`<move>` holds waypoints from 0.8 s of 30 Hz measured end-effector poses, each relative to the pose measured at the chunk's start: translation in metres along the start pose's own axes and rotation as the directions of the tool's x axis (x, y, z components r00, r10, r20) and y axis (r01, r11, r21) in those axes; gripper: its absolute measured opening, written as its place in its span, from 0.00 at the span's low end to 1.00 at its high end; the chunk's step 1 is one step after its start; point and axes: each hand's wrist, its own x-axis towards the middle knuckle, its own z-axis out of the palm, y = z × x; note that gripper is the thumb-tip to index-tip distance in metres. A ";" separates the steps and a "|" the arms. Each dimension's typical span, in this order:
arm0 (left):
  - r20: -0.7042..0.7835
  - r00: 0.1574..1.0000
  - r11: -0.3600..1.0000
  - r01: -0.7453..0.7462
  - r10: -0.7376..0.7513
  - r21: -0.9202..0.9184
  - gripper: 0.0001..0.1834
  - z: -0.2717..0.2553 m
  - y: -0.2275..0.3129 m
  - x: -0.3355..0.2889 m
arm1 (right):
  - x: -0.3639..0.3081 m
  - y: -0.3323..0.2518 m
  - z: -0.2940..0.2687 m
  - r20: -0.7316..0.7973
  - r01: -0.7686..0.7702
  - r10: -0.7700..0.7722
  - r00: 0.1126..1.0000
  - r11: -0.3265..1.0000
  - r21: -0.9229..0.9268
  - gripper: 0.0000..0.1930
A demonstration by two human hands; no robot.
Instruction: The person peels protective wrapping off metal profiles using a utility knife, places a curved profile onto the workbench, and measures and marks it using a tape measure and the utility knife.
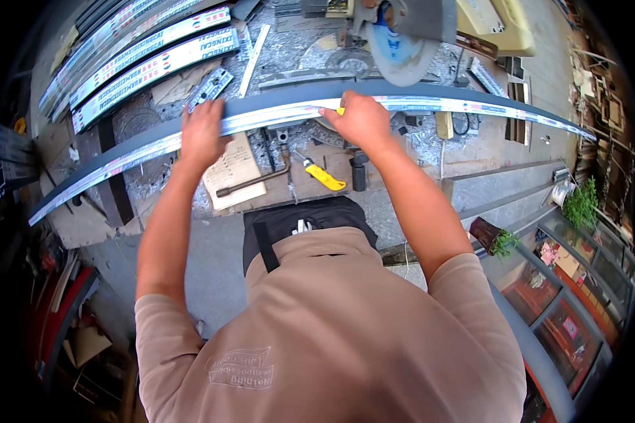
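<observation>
A long dark grey metal profile (275, 106) with printed protective film on its near face lies crosswise over the workbench. Its ends reach far to the left and right, looking bowed in this picture. Over its left part, my left hand (203, 132) grips it with the fingers across the top. My right hand (361, 121) holds it farther right, and a small yellow item (341, 111) shows by the thumb, too little of it visible to name. Behind the profile, near my right hand, stands the round blade (401, 53) of a cut-off saw.
On the near bench side lie a sheet of paper with writing (227, 168), an L-shaped socket wrench (257, 183), a yellow utility knife (324, 176) and a black cylinder (358, 173). Film-wrapped profiles (155, 67) are stacked at the back left. Metal shavings cover the bench. Potted plants (504, 241) stand right.
</observation>
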 end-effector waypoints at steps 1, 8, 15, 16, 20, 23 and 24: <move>-0.032 0.999 1.000 0.012 -0.012 0.006 0.49 0.004 -0.016 -0.008 | -0.002 0.006 -0.001 -0.011 0.002 -0.002 1.000 1.000 0.010 0.31; -0.086 0.972 0.937 0.236 -0.221 0.257 0.49 0.014 -0.157 -0.052 | -0.008 0.045 -0.007 -0.006 -0.051 0.051 0.999 0.998 -0.025 0.32; -0.176 0.893 0.812 0.450 -0.414 0.373 0.43 0.025 -0.223 -0.055 | 0.009 0.077 -0.007 -0.071 -0.106 0.102 0.992 0.992 -0.066 0.34; -0.226 0.869 0.797 0.495 -0.441 0.347 0.42 0.028 -0.227 -0.059 | 0.015 0.079 -0.007 -0.064 -0.092 0.088 0.994 0.994 -0.061 0.34; -0.200 0.910 0.887 0.403 -0.362 0.226 0.46 0.026 -0.169 -0.044 | 0.025 0.102 -0.012 -0.043 -0.150 0.147 0.988 0.986 -0.073 0.35; -0.151 0.967 0.964 0.226 -0.204 0.140 0.52 0.013 -0.091 -0.028 | 0.027 0.115 -0.019 -0.009 -0.227 0.227 0.974 0.972 -0.058 0.35; -0.133 0.976 0.978 0.186 -0.172 0.099 0.52 0.012 -0.066 -0.021 | 0.026 0.118 -0.021 -0.009 -0.223 0.223 0.975 0.973 -0.059 0.35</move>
